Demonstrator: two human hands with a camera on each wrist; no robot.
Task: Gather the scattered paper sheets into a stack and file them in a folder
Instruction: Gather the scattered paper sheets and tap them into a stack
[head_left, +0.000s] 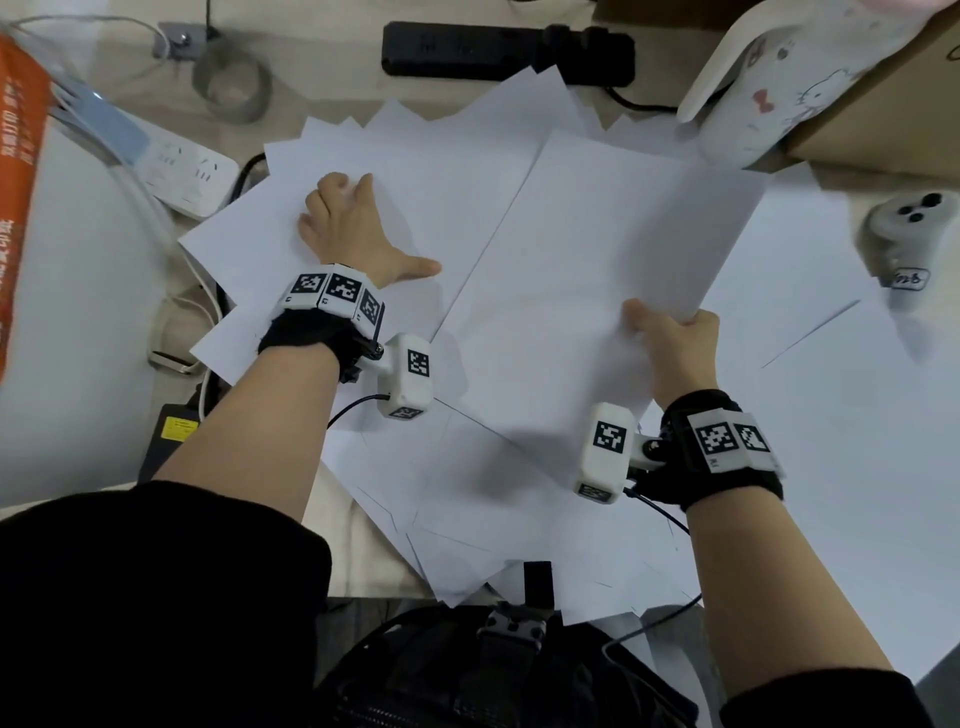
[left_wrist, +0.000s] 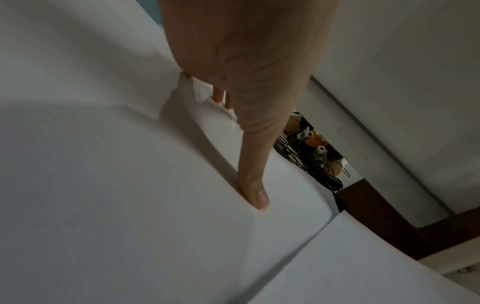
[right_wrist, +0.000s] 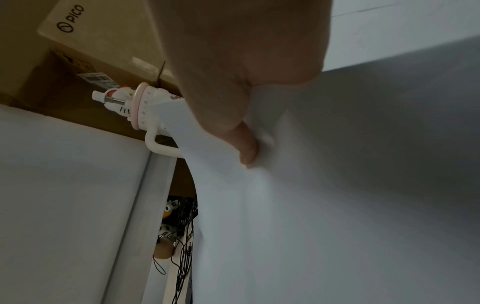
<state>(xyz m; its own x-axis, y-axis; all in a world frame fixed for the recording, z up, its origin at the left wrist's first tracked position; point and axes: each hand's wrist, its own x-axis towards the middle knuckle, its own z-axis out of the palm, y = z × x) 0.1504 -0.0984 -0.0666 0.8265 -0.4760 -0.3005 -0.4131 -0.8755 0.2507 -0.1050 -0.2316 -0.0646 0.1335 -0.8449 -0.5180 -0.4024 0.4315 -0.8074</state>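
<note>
I read "PICO" on the cardboard box (right_wrist: 98, 41), up and left of my right-hand grip. There is cartoon cat art on the white cup (head_left: 769, 93), beyond the grip. The controller (head_left: 906, 234) to the grip's right has a handwritten tag, unreadable. Orange packaging (head_left: 18, 171), far left of my left hand, has print too blurred to read.

My right hand (head_left: 675, 348) pinches the near right edge of a large white sheet (head_left: 587, 260), thumb on top; its long axis runs away from me, tilted right. My left hand (head_left: 348, 228) rests on scattered paper sheets (head_left: 405, 171), thumb out, fingertips bent against the paper, gripping nothing. More sheets fan out below both wrists.
</note>
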